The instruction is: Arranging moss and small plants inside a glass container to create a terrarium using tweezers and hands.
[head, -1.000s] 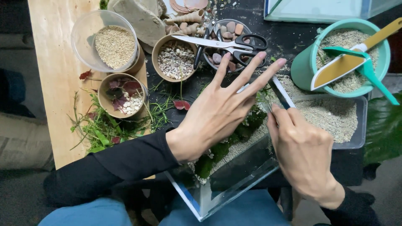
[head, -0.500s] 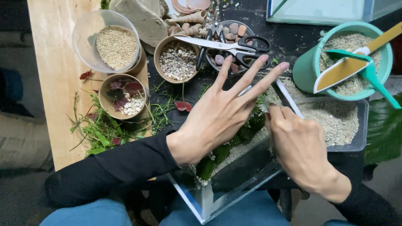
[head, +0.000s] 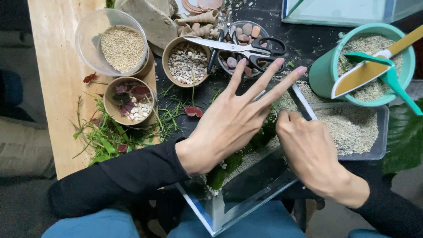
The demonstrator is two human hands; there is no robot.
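Observation:
A rectangular glass tank (head: 246, 196) leans on my lap and the table edge, holding sand and green moss (head: 233, 161). My left hand (head: 233, 121) rests flat over the tank's top with fingers spread, holding nothing. Its fingertips point toward the scissors. My right hand (head: 310, 150) is curled at the tank's right rim (head: 304, 103), fingers bent down into the tank onto the moss and sand. What its fingertips pinch is hidden.
Black-handled scissors (head: 246, 46) lie across a bowl of pebbles (head: 246, 31). Around them stand a gravel bowl (head: 187, 61), a clear tub of sand (head: 119, 44), a bowl of red leaves (head: 130, 101), a teal pot with scoops (head: 374, 66), a sand tray (head: 357, 128) and loose greenery (head: 108, 141).
Both hands have barely shifted. My right hand has curled slightly lower at the tank's rim; my left hand stays spread over the tank.

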